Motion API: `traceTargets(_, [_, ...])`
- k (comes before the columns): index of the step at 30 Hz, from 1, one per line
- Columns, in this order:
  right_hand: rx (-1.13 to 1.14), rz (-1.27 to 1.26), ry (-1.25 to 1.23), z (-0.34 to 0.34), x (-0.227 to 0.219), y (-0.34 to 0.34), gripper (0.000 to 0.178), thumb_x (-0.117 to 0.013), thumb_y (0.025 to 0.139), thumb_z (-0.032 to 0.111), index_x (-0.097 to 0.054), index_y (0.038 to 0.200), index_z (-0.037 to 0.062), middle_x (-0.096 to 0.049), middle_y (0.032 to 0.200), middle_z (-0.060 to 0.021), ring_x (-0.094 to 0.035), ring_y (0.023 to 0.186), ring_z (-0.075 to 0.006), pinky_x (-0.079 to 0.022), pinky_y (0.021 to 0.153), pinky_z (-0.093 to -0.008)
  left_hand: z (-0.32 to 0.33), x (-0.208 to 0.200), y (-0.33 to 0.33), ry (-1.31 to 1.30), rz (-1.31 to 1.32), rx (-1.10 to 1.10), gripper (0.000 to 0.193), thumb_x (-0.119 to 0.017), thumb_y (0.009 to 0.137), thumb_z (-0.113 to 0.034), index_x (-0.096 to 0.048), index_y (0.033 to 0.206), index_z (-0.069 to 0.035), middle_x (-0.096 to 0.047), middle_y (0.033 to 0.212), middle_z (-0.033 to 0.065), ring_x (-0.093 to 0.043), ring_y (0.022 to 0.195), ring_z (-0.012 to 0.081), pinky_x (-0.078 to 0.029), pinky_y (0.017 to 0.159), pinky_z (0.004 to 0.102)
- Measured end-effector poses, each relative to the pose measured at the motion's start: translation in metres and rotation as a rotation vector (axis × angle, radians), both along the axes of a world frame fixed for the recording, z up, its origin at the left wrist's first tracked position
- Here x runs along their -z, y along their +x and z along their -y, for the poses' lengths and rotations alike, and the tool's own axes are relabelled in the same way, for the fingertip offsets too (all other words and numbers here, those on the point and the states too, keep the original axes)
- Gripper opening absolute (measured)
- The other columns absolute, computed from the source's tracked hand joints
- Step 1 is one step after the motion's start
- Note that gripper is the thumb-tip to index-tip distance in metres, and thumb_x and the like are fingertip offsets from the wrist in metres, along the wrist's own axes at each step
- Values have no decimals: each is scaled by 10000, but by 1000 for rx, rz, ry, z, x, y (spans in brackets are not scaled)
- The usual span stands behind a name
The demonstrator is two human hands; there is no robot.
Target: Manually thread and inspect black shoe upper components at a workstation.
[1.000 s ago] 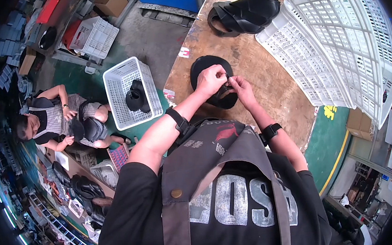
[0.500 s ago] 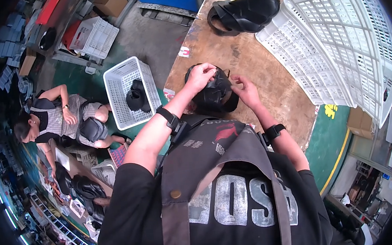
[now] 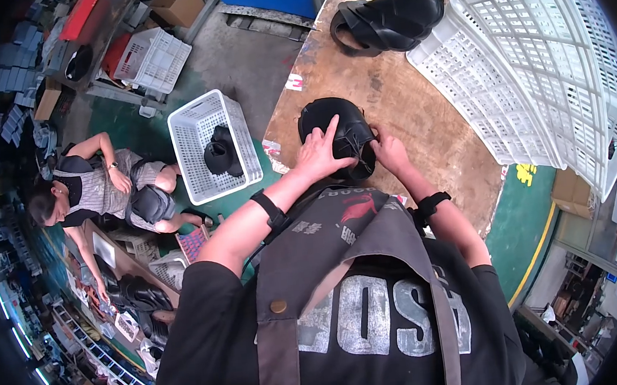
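- Worktop: brown board, worn and stained, its near edge against the person's apron. It carries everything listed below except the floor basket.
- Large white lattice crate: tipped on its side along the worktop's right edge, apparently empty.
- Small white basket: on the floor off the worktop's left edge, with dark shoe pieces inside.
- Second black shoe: at the far edge, untouched and well apart from the hands; by the look of it, waiting its turn.
- Black shoe in hand: near the worktop's near-left edge, matte black, rounded, laced on top. Work on it looks mid-way, the lacing area not yet let go.
- Left hand: laid flat over the shoe, fingers spread, pressing it down rather than gripping it.
- Right hand: touching the shoe's right side, fingers curled at the laces; whether it pinches one cannot be told.
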State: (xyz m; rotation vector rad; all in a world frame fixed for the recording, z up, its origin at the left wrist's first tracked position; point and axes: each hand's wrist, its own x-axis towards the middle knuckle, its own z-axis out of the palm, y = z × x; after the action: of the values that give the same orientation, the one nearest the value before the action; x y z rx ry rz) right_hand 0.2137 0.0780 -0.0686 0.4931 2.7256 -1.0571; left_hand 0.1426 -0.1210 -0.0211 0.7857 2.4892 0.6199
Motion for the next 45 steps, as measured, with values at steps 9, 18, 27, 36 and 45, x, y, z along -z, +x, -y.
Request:
traceTargets(9, [143,64,-382,-3,-5,-1,488,-420,827,168,-339,1301,86,-640,698,-159,-648,592,-254,-520,624,-369,12,18,-17,-54,33,-125,654,-474,772,-159,-266,1392,-134,-633,855,220,-615,804,378,-462,772,485])
traceTargets(18, [385,111,-780,-12,8,-5,521,-407,859,132,-273,1362,109,-620,762,-146,-641,620,-224,-523,542,-310,7,23,-25,97,22,-154,580,-471,766,-160,-361,1334,-119,-628,851,226,-605,792,405,-455,764,508])
traceTargets(27, [235,124,-783,-19,-36,-30,604,-583,868,375,-348,1339,79,-622,821,-98,-607,737,-148,-494,651,-276,-8,34,-41,54,-53,-69,419,-489,813,-193,-502,1209,-59,-640,827,207,-620,769,385,-484,719,484])
traceTargets(36, [669,-297,-809,-106,-50,-93,466,-548,892,304,-418,1296,111,-512,1174,-75,-506,1077,-204,-461,834,-356,14,2,-103,496,-10,-348,448,-481,863,-222,-458,1247,7,-571,1125,238,-539,1095,341,-404,933,373])
traceTargets(45, [869,-418,-1316,-118,-61,-144,807,-613,760,534,-254,1402,202,-96,1488,-98,-78,1365,-316,-221,1032,-504,-89,-145,-186,866,-273,-253,429,-499,867,-190,-447,1268,-45,-572,1161,193,-548,1098,308,-408,922,348])
